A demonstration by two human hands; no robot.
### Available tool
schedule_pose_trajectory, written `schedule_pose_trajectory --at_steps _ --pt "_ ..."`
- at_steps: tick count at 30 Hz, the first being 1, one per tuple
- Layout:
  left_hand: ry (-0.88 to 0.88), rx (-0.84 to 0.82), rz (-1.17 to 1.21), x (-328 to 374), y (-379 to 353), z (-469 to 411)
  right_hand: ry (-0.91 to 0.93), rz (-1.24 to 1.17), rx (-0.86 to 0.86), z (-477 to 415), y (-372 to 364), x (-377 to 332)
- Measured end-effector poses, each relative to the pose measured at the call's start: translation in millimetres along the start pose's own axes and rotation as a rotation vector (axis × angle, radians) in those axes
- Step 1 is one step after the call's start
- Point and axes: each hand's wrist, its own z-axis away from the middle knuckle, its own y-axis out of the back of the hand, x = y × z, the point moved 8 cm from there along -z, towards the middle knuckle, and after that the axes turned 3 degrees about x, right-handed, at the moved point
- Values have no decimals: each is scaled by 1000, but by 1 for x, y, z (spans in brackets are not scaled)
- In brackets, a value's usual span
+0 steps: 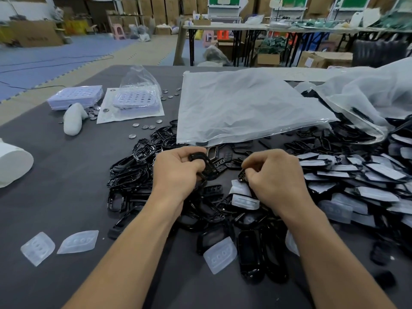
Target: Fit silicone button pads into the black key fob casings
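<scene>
The left hand point(178, 172) has its fingers curled round a glossy black plastic key fob casing point(206, 165), holding it just above the heap in the gap between the two hands. The right hand point(275, 177) is closed in a pinch, thumb and fingertips on a small dark ribbed piece point(243, 176) at its inner edge. I cannot tell whether that is a pad or a casing part.

Directly under the right hand's fingers lie translucent white silicone button pads point(245, 200). Another sits nearer the body between the forearms, and two more lie well out to the left of the left forearm on the grey tabletop point(66, 186). Loose black casings spread beneath and around both hands. Beyond the knuckles lies a crumpled clear plastic bag point(245, 108).

The casing looks light and rigid, and its shine suggests it could slip. It is probably best gripped along its long side walls, leaving the opening free. The pads look soft, floppy and nearly weightless, likely a little tacky. They are best taken by the flat rim rather than the button domes, seated at one end, then pressed flat with a fingertip so they do not buckle.
</scene>
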Motion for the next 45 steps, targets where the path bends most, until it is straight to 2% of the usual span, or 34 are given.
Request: schedule_pose_trajectory --at_steps 3,5,9,16,18,21,24,30,37,45 --pt "30 -8 -40 -2 0 1 10 240 -163 1 -10 3" --pt "38 -26 -52 -2 -5 5 19 309 -195 2 -16 3" --pt "16 -22 -35 -1 -8 6 60 228 -210 1 -20 -3" --pt "-29 -33 -47 -3 -11 0 140 324 -315 5 -31 -8" --pt "-30 -33 -51 -2 -11 0 158 295 -289 4 -28 -12" --pt "-32 -30 -40 -1 -9 0 128 181 -258 3 -20 -14" --pt "-38 -34 -46 0 -9 0 120 236 -320 5 -23 -14" --pt "-59 -36 -72 1 -9 0 81 270 -337 5 -26 -11" --pt "-68 -41 -64 1 -7 0 -84 -278 -150 4 -18 -2" --pt "-56 -64 -12 0 -7 0 -221 -711 -44 1 -26 7"
